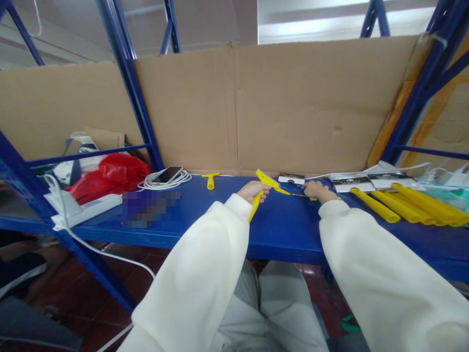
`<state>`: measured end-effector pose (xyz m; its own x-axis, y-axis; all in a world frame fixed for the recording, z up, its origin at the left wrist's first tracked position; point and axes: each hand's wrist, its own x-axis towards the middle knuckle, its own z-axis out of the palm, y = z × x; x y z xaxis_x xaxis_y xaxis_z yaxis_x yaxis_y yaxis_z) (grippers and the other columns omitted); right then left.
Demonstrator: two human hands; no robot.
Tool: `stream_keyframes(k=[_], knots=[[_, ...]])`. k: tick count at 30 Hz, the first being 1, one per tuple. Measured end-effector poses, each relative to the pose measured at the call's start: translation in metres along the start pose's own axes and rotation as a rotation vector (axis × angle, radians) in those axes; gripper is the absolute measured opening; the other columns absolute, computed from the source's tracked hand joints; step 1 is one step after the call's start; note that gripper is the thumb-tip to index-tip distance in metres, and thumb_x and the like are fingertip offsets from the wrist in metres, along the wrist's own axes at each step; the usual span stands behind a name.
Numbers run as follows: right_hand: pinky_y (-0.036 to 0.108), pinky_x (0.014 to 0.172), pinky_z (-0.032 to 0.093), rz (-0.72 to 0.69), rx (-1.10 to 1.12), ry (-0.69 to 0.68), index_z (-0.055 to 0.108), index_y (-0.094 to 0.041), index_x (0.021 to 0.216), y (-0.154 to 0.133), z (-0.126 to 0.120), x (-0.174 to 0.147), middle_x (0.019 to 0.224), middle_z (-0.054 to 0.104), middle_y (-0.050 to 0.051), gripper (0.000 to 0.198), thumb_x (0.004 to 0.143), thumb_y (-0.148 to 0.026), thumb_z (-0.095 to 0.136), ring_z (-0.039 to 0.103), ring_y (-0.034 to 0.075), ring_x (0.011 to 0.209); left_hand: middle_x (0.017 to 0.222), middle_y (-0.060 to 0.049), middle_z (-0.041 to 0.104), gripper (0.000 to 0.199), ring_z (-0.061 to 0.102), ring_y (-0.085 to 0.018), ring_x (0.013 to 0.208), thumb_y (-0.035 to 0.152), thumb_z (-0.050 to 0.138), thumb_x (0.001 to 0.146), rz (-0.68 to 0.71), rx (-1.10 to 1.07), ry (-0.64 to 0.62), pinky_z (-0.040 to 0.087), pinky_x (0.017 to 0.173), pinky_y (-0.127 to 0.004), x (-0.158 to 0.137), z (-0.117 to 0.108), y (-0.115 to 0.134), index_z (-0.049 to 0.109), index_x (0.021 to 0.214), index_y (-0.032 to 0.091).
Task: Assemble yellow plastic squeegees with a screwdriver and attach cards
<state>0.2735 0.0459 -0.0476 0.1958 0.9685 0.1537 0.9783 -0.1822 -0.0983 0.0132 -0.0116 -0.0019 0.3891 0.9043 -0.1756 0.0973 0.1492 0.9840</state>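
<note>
My left hand (254, 191) is wrapped round the handle of a yellow T-shaped scraper (271, 180), its wide head tilted up and to the right above the blue shelf. My right hand (318, 191) is closed low over the shelf, right of the scraper head. A thin metal piece (299, 195) lies at its fingertips, and a bit of yellow shows below the fingers; what they grip is mostly hidden. Just behind the hands rests a black and white card pack (291, 178). Another yellow T-shaped piece (210, 180) stands at the back, left of my left hand.
On the right lie several yellow handles (403, 208) with black and white cards (353, 184). To the left are a phone (168, 174) on a coiled white cable (146, 183), a white power strip (95, 210) and a red bag (113, 173). A cardboard sheet (293, 107) walls the back.
</note>
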Motion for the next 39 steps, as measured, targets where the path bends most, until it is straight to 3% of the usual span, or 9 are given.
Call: stream_keyframes(k=[5, 12, 18, 27, 39], knots=[[0.060, 0.104, 0.041, 0.058, -0.048, -0.030, 0.068, -0.024, 0.129, -0.012, -0.008, 0.003, 0.137, 0.061, 0.017, 0.045, 0.089, -0.020, 0.048, 0.048, 0.037, 0.134, 0.050, 0.008, 0.042, 0.025, 0.032, -0.004, 0.036, 0.004, 0.047, 0.094, -0.010, -0.002, 0.000, 0.024, 0.039, -0.016, -0.001, 0.001, 0.001, 0.046, 0.073, 0.017], [0.053, 0.099, 0.046, 0.075, 0.046, 0.002, 0.070, -0.027, 0.127, -0.008, -0.009, 0.015, 0.132, 0.065, 0.016, 0.045, 0.085, -0.022, 0.055, 0.057, 0.036, 0.125, 0.050, 0.008, 0.041, 0.027, 0.033, -0.004, 0.036, 0.005, 0.046, 0.095, -0.014, -0.014, -0.013, 0.024, 0.038, -0.016, 0.002, 0.001, -0.002, 0.044, 0.071, 0.018], [0.044, 0.096, 0.049, 0.072, -0.008, 0.035, 0.076, -0.017, 0.111, -0.012, -0.009, 0.015, 0.118, 0.071, 0.018, 0.033, 0.089, -0.024, 0.053, 0.062, 0.032, 0.119, 0.051, 0.008, 0.041, 0.025, 0.032, -0.004, 0.037, 0.005, 0.047, 0.093, -0.019, -0.037, -0.013, 0.023, 0.038, -0.016, 0.004, 0.000, -0.004, 0.044, 0.072, 0.018], [0.036, 0.089, 0.052, 0.006, -0.059, 0.079, 0.078, -0.014, 0.104, -0.016, -0.011, 0.008, 0.109, 0.075, 0.019, 0.026, 0.088, -0.023, 0.059, 0.068, 0.030, 0.110, 0.049, 0.008, 0.040, 0.026, 0.032, -0.004, 0.036, 0.005, 0.046, 0.094, -0.003, -0.027, -0.025, 0.023, 0.039, -0.017, 0.002, 0.001, -0.002, 0.044, 0.072, 0.018], [0.028, 0.087, 0.050, -0.159, -0.171, 0.072, 0.078, -0.013, 0.099, -0.034, -0.014, -0.006, 0.102, 0.076, 0.018, 0.029, 0.084, -0.009, 0.054, 0.071, 0.026, 0.103, 0.049, 0.008, 0.040, 0.026, 0.031, -0.004, 0.036, 0.005, 0.048, 0.094, -0.006, -0.036, 0.009, 0.022, 0.038, -0.016, 0.003, 0.000, -0.003, 0.045, 0.071, 0.017]])
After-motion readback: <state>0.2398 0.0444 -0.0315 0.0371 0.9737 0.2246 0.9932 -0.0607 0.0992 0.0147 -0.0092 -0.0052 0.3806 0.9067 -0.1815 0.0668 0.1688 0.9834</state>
